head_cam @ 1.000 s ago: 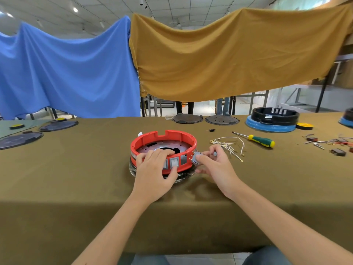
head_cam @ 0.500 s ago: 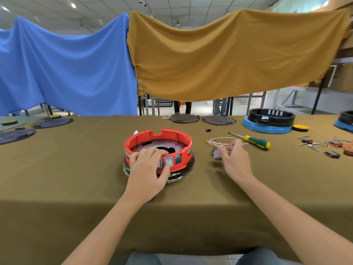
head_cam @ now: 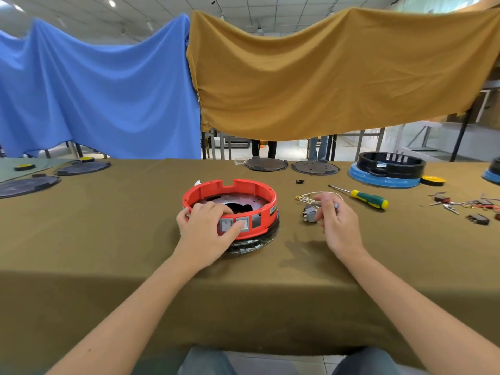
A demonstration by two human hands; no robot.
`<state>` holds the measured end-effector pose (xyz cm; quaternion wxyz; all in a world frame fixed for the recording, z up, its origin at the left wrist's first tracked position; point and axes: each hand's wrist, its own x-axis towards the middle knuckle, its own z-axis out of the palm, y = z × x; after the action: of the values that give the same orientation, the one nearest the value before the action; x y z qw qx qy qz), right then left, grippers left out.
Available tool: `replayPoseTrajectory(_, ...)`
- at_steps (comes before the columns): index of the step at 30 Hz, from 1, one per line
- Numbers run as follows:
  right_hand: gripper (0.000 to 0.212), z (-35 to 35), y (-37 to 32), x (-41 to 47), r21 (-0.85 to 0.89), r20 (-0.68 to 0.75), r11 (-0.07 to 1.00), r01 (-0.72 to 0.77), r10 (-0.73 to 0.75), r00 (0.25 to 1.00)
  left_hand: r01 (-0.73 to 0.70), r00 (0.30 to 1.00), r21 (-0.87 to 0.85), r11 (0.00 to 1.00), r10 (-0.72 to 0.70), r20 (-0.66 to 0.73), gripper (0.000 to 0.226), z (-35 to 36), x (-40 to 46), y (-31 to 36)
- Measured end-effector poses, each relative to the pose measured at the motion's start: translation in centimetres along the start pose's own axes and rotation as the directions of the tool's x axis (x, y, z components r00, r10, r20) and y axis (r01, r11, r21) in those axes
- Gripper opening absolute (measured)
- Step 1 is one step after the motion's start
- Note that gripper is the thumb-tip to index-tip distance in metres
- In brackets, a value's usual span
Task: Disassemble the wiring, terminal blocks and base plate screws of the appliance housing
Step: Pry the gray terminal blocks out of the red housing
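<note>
From the head view, the red housing (head_cam: 230,209) sits on the olive-covered table (head_cam: 108,239), a little left of centre and close to the near edge, on a dark base plate (head_cam: 259,243) that shows under its near rim. The left hand (head_cam: 208,226) lies over the near wall of the ring, fingers curled over the rim and the thumb pressing on the face by two grey rocker switches (head_cam: 234,224); its grip is clamped on the housing and steadies it. A third slot just right of those switches looks empty.

To the right, the right hand (head_cam: 338,220) hovers just above the table with its fingers pinched round a small grey switch block (head_cam: 311,213), metal tabs poking out on its left side. Just beyond it lies a loose bundle of pale wires (head_cam: 308,197), and farther right a green-and-yellow screwdriver (head_cam: 362,197).

I'd judge the housing to be a light, stiff plastic shell, smooth enough to slide on the cloth, so holding it by the rim wall as the left hand does seems the sound place. The switch block looks small, hard and light; its plastic body is the part to take, since the thin tabs could bend. The wires are limp and will tangle if dragged.

Farther off right stand a black-and-blue housing (head_cam: 389,169) and scattered small parts (head_cam: 465,207); dark round plates (head_cam: 315,167) lie along the far edge.
</note>
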<state>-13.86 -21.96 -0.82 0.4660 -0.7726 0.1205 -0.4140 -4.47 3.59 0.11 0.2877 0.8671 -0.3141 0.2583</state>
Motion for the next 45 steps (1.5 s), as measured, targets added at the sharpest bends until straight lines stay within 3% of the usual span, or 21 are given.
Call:
replayPoseTrajectory(3, 0.029, 0.0, -0.1, 0.0, 0.061, 0.016, 0.998, -0.009, 0.008, 1.000, -0.052, 0.998, -0.029, 0.998, 0.053, 0.046, 0.024, -0.6, 0.2, -0.8)
replayPoseTrajectory(8, 0.009, 0.1, -0.9, -0.3, 0.198, 0.080, 0.979, -0.055, 0.040, 0.996, -0.113, 0.994, -0.122, 0.986, 0.112, -0.014, 0.041, -0.3, -1.0, -0.9)
replayPoseTrajectory(12, 0.013, 2.2, -3.4, -1.5, 0.287, 0.211, 0.958, -0.004, -0.060, 0.976, -0.117, 0.993, -0.087, 0.989, 0.116, -0.009, 0.051, 0.0, -0.8, -1.1)
replayPoseTrajectory(17, 0.024, 5.2, -7.4, -1.6, 0.233, 0.317, 0.957, 0.170, -0.240, 0.917, -0.126, 0.992, -0.084, 0.988, 0.125, -0.023, 0.053, 0.3, -0.7, -1.3)
replayPoseTrajectory(35, 0.029, 6.4, -9.7, 1.3, -0.020, 0.477, 0.971, 0.239, -0.201, 0.856, -0.127, 0.992, -0.024, 0.992, 0.128, 0.008, 0.058, 0.4, -0.8, -1.5)
replayPoseTrajectory(45, 0.032, 6.4, -9.4, 1.2, 0.009, 0.464, 0.966, 0.259, -0.233, 0.855, -0.128, 0.992, -0.027, 0.991, 0.128, -0.009, 0.054, 0.7, -0.8, -1.6)
